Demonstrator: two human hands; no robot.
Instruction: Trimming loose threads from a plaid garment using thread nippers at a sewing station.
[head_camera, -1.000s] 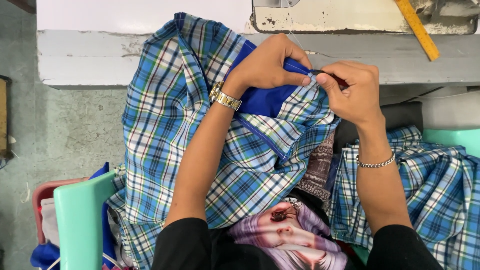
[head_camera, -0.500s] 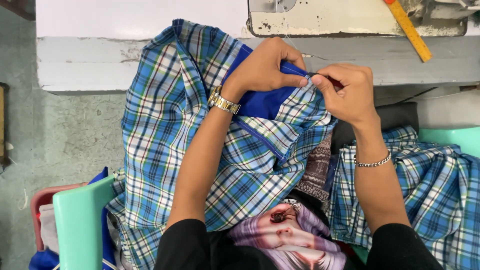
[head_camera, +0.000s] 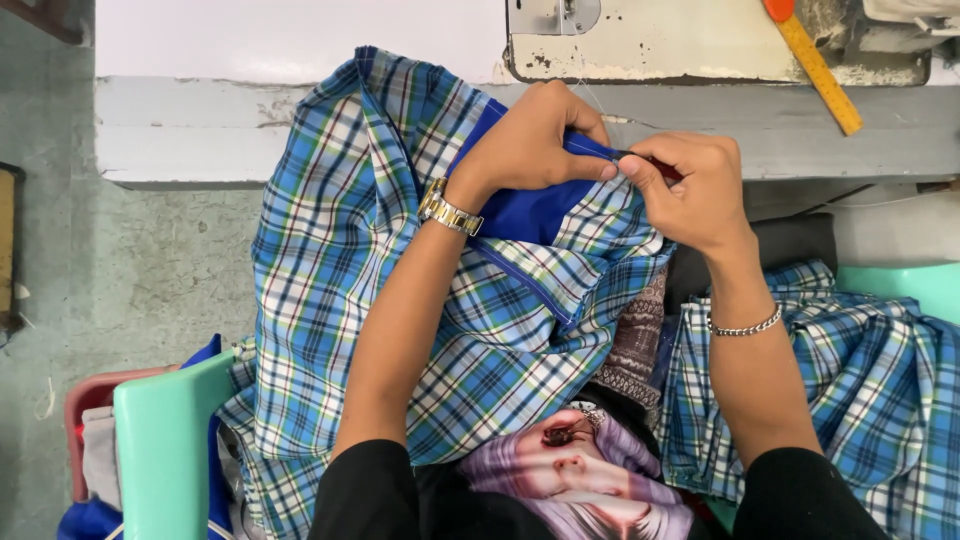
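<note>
Centre frame, my left hand (head_camera: 535, 135) and right hand (head_camera: 690, 190) pinch the plaid garment's blue band (head_camera: 520, 212), barely shifted since a second ago.

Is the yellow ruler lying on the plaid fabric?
No. The yellow ruler lies on the sewing table at the upper right, apart from the blue plaid fabric that both hands hold.

The grey table edge (head_camera: 200, 130) on the left side is bare. A yellow ruler (head_camera: 820, 75) and the sewing machine base (head_camera: 680, 40) block the top right. A green chair (head_camera: 165, 450) stands low left.
</note>
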